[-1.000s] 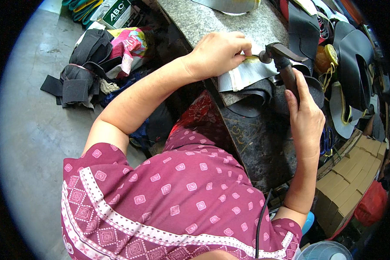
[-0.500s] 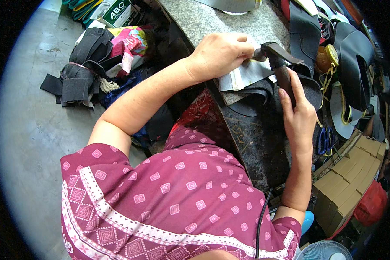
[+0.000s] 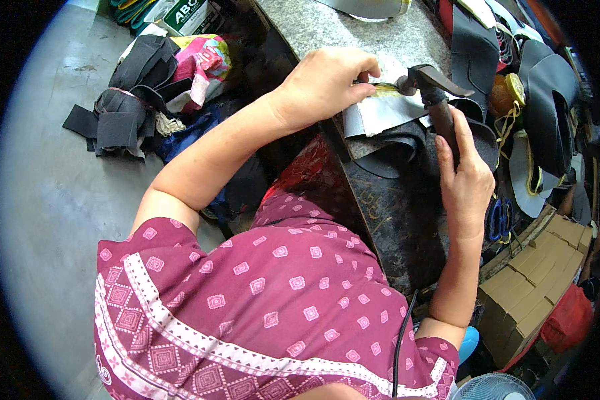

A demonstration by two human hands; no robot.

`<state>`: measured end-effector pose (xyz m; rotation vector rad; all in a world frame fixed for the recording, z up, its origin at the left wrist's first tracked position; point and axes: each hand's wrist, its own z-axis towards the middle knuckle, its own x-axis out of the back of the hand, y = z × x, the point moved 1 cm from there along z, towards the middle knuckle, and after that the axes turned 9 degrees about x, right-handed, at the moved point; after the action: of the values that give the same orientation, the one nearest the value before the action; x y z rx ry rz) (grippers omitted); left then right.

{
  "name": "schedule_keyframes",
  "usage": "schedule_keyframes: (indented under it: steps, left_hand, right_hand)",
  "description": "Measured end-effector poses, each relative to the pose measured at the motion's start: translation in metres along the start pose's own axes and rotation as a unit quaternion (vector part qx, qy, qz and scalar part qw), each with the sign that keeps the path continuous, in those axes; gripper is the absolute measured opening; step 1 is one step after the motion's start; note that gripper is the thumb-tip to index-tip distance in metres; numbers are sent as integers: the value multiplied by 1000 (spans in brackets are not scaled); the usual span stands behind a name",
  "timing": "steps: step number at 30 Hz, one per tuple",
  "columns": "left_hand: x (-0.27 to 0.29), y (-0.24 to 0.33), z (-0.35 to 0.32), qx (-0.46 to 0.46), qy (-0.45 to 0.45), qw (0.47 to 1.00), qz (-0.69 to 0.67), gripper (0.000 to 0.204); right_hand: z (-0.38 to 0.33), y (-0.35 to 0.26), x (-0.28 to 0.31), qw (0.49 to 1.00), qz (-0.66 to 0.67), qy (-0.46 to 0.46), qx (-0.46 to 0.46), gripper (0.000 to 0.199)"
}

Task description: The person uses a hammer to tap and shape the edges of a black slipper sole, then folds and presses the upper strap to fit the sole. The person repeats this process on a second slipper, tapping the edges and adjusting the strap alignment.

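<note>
My right hand [image 3: 467, 177] is closed round the dark handle of a hammer [image 3: 443, 120], index finger stretched along it. The hammer's rounded face rests at or just above a grey-white flat piece [image 3: 380, 119] on the stone slab [image 3: 373, 37]; contact is unclear. My left hand [image 3: 327, 85] is bent over the left end of that piece, thumb against it and fingers curled. A yellowish strip [image 3: 388, 89] runs along the piece between hand and hammer. Dark curved sheets [image 3: 397, 150] lie under the piece at the slab's near edge.
Black shaped sheets [image 3: 540, 100] and a yellow-topped jar [image 3: 513, 88] crowd the right side. Blue-handled scissors [image 3: 500, 219] lie near cardboard boxes [image 3: 533, 273]. A fan [image 3: 497, 388] stands at lower right. On the left floor are bundled dark strips [image 3: 123, 120].
My left fingers have shifted back to the left from the hammer head, baring the yellowish strip. The hammer remains in my right hand. The whole view has moved slightly.
</note>
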<state>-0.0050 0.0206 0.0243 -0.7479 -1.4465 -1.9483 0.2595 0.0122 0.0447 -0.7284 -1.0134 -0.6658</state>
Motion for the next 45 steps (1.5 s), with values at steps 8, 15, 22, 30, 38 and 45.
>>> schedule_keyframes:
  steps: [8,15,22,30,38,45]
  left_hand:
    - [2,-7,-1,-95,-47,994,18,20]
    - [1,-8,-1,-110,-57,992,36,20]
    - [1,-8,-2,-128,-43,991,25,23]
    - [-1,-10,-4,-132,-27,991,25,18]
    - [9,-7,-13,-95,11,995,32,15]
    - [9,-14,-15,-130,-17,991,27,13]
  right_hand:
    - [0,5,-1,1000,23,3,0,49]
    - [14,12,23,985,168,37,10,42]
    - [14,2,8,992,105,-63,-44,43]
    - [15,1,21,949,277,136,63,45]
    - [2,1,2,995,93,-40,22,49]
    - [17,6,17,982,172,29,72,46]
